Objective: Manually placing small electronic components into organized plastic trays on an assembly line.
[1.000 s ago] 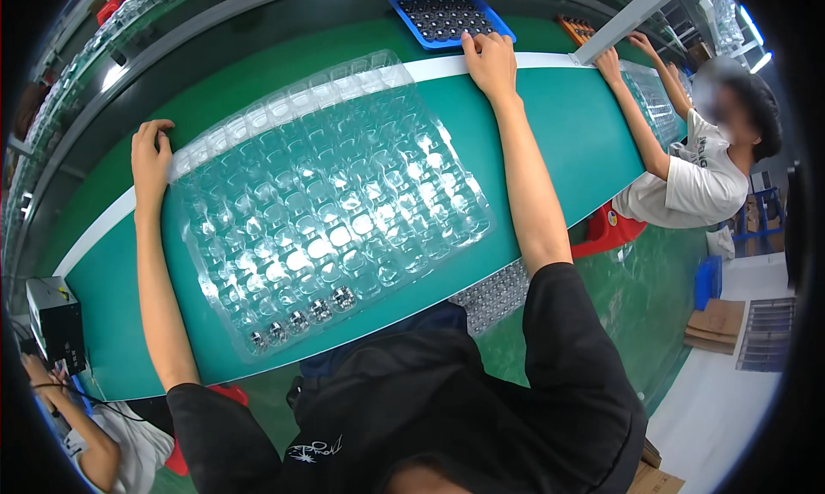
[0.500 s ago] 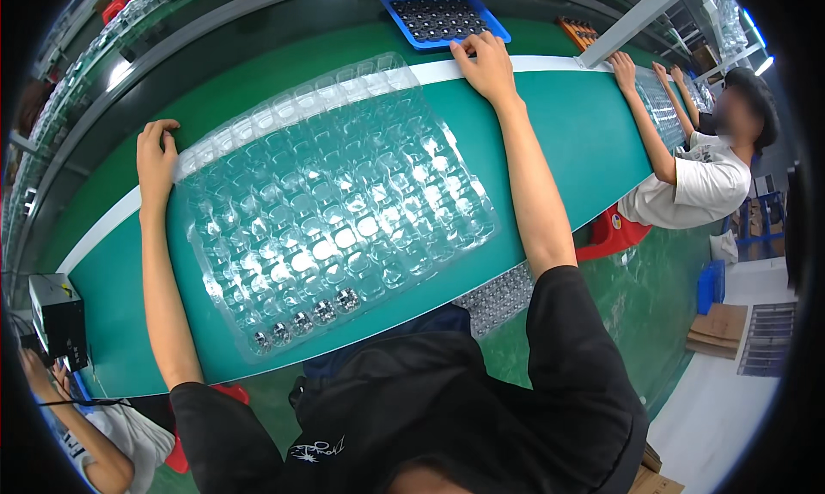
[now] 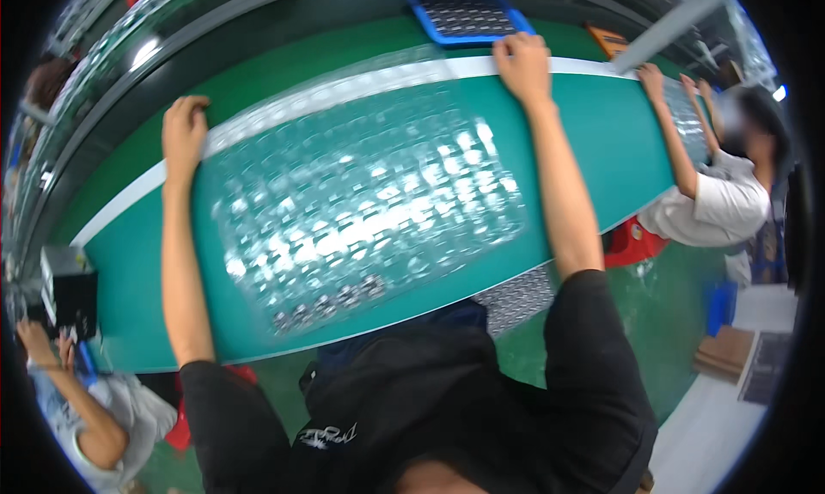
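Observation:
A large clear plastic blister tray (image 3: 344,142) with rows of pockets lies on the green work surface between my forearms. Several small shiny metallic parts (image 3: 326,305) sit in its nearest row, at the left. My left hand (image 3: 185,133) rests by the tray's far left corner, at the white edge strip, fingers loosely bent and holding nothing visible. Beyond the tray's far right corner, my right hand (image 3: 524,69) lies over the white strip, its bent fingertips beside the near right corner of a blue tray (image 3: 455,40) filled with dark parts. Motion blur softens the details.
A green strip (image 3: 266,86) runs behind the white edge. An orange tray (image 3: 607,39) stands at the far right, beside a grey metal post (image 3: 675,26). Co-workers sit at both sides, one in a white shirt (image 3: 726,202). A black box (image 3: 70,296) stands at the left end.
The whole view has shifted, so the bench and both arms appear further right and slightly higher. My hands keep nearly the same places beside the trays. The picture is more blurred.

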A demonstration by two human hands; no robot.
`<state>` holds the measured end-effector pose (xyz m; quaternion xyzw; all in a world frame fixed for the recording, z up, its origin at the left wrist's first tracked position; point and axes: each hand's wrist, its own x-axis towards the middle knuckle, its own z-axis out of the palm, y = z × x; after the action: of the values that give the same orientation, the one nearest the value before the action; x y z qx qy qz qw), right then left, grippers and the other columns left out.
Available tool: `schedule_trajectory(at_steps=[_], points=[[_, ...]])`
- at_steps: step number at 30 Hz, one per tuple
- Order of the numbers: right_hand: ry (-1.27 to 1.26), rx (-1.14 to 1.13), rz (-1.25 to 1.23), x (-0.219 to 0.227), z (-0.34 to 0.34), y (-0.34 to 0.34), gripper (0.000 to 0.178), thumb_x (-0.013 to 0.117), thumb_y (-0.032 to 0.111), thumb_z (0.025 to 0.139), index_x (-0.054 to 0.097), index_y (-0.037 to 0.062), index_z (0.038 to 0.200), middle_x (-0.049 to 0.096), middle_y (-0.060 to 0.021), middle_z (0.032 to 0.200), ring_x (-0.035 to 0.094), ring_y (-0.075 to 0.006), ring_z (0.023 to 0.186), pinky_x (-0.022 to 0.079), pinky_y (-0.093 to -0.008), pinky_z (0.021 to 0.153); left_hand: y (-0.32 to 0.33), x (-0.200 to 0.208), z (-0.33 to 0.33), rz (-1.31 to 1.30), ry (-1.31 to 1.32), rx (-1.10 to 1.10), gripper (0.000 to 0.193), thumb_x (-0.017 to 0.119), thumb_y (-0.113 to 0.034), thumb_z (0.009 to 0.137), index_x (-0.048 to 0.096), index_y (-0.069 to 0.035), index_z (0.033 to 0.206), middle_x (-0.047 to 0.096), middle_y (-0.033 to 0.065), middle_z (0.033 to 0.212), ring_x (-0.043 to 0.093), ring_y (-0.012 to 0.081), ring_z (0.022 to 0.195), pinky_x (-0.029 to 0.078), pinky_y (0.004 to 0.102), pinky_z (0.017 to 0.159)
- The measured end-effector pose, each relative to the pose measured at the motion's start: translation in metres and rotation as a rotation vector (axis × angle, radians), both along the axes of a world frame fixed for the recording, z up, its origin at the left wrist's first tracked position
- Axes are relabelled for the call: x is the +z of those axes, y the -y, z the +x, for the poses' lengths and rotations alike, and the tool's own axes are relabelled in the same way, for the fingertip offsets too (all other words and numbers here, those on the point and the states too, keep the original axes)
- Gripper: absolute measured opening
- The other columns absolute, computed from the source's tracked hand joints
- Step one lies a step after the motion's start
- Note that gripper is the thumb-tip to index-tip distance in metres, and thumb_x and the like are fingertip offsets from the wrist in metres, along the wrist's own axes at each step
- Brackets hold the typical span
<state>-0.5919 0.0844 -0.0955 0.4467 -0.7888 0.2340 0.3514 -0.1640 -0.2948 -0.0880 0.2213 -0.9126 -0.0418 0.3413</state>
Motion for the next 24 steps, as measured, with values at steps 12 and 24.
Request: schedule_trajectory(at_steps=[12, 24], points=[[0.525, 0.549, 0.000, 0.056, 0.143, -0.029, 0.008, 0.066, 0.009, 0.088, 0.066, 0.0008, 0.087, 0.062, -0.0088, 0.084, 0.060, -0.0211, 0.079, 0.046, -0.0295, 0.073, -0.079, 0.065, 0.021, 0.500, -0.098, -0.215, 0.019, 0.061, -0.020, 0.095, 0.067, -0.003, 0.100, 0.068, 0.0019, 0.091, 0.062, 0.0102, 0.085, 0.047, 0.0250, 0.074], [0.513, 1.045, 0.563, 0.072, 0.285, -0.049, 0.022, 0.073, 0.024, 0.080, 0.067, 0.0057, 0.091, 0.050, -0.0067, 0.089, 0.054, -0.0249, 0.084, 0.045, -0.0370, 0.072, -0.280, 0.084, 0.060, 0.413, 0.438, -0.538, 0.021, 0.075, -0.017, 0.079, 0.065, -0.007, 0.095, 0.053, 0.0062, 0.088, 0.053, 0.0251, 0.084, 0.045, 0.0374, 0.072]])
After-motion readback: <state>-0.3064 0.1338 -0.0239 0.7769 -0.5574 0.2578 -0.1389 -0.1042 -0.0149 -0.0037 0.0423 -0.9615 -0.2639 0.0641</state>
